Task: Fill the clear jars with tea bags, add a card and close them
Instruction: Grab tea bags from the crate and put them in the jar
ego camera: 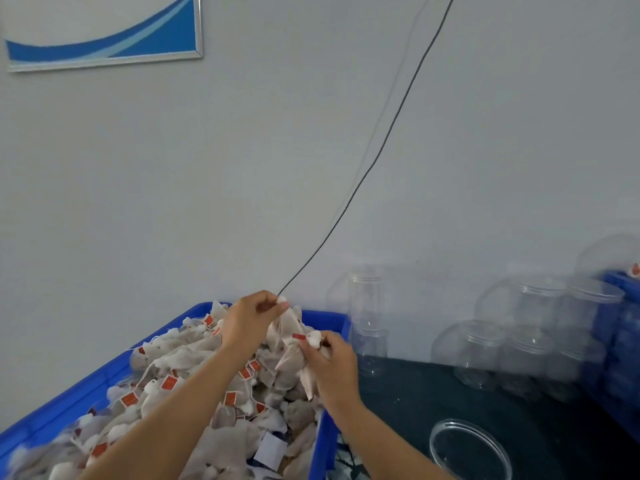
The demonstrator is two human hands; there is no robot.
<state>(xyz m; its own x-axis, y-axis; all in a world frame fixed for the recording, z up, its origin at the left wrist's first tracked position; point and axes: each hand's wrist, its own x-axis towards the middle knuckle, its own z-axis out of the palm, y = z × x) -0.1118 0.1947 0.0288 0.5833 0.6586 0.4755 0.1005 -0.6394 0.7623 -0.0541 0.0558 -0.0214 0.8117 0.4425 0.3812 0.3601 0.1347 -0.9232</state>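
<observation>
A blue crate [329, 441] at the lower left is heaped with pale pyramid tea bags [194, 348] that carry red tags. Above its far right corner my left hand [251, 320] pinches the top of a tea bag [287, 327] between thumb and fingers. My right hand [334, 365] grips a small bunch of tea bags [304, 372] that hang below it, with a red tag at its fingertips. An open clear jar [467, 448] stands on the dark table near the bottom edge, right of the crate.
Several empty clear jars [481, 351] stand stacked along the wall at the right, next to blue crates [620, 341]. A white card [272, 448] lies among the tea bags. A dark cable [381, 150] runs down the grey wall. The tabletop [408, 393] is dark.
</observation>
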